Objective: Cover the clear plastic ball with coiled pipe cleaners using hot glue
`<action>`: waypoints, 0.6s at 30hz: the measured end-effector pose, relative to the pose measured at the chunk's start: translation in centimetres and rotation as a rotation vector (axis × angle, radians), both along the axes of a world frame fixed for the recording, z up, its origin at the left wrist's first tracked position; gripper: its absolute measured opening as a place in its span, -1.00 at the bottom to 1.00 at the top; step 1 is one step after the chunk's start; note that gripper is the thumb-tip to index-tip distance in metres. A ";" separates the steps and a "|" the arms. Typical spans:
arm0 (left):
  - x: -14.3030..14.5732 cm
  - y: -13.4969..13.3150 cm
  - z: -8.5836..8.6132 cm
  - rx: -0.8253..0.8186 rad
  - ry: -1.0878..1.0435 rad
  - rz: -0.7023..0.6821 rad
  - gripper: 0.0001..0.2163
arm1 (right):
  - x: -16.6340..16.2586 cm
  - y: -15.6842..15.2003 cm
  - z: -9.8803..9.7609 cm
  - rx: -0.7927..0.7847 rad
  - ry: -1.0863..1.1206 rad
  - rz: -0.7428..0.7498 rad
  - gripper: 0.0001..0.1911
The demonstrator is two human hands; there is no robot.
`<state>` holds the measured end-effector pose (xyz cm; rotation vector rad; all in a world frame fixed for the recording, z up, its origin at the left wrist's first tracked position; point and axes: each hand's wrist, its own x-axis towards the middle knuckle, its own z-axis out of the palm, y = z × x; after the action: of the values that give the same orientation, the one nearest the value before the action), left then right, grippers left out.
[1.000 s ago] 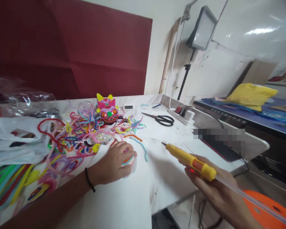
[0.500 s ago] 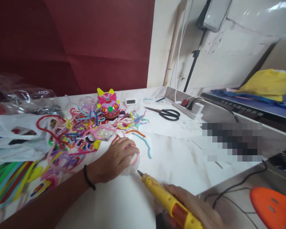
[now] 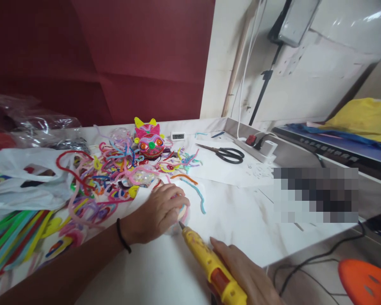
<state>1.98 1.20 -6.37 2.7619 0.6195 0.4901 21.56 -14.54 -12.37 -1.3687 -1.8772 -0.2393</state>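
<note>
White table (image 3: 241,220) holds small clock (image 3: 178,136) (digits unreadable), scissors (image 3: 228,154).

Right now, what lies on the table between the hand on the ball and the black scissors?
In the head view, loose pipe-cleaner pieces lie between the left hand and the scissors.

- The left hand (image 3: 157,212) lies cupped over a small clear ball (image 3: 180,212) with coloured strips, pressing it onto the white table (image 3: 241,216).
- The right hand (image 3: 244,275), at the table's near edge, grips a yellow glue pen (image 3: 209,264); its tip touches the ball.
- A heap of pipe cleaners (image 3: 114,178) spreads towards the left edge.
- Black scissors (image 3: 228,153) lie near the far right corner.
</note>
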 end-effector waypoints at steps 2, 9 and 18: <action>0.0 0.0 0.0 -0.008 0.002 0.004 -0.69 | 0.0 0.0 0.0 -0.008 -0.004 -0.002 -0.58; -0.1 -0.2 0.1 -0.015 -0.005 0.000 -0.69 | -0.2 0.2 -0.2 0.021 -0.032 -0.015 -0.58; 0.1 -0.2 0.3 -0.010 0.004 0.008 -0.69 | -0.4 0.1 -1.0 0.043 -0.035 -0.055 -0.56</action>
<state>2.07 0.97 -6.09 2.7533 0.6324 0.4819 21.14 -14.43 -13.39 -1.3959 -1.8545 -0.3317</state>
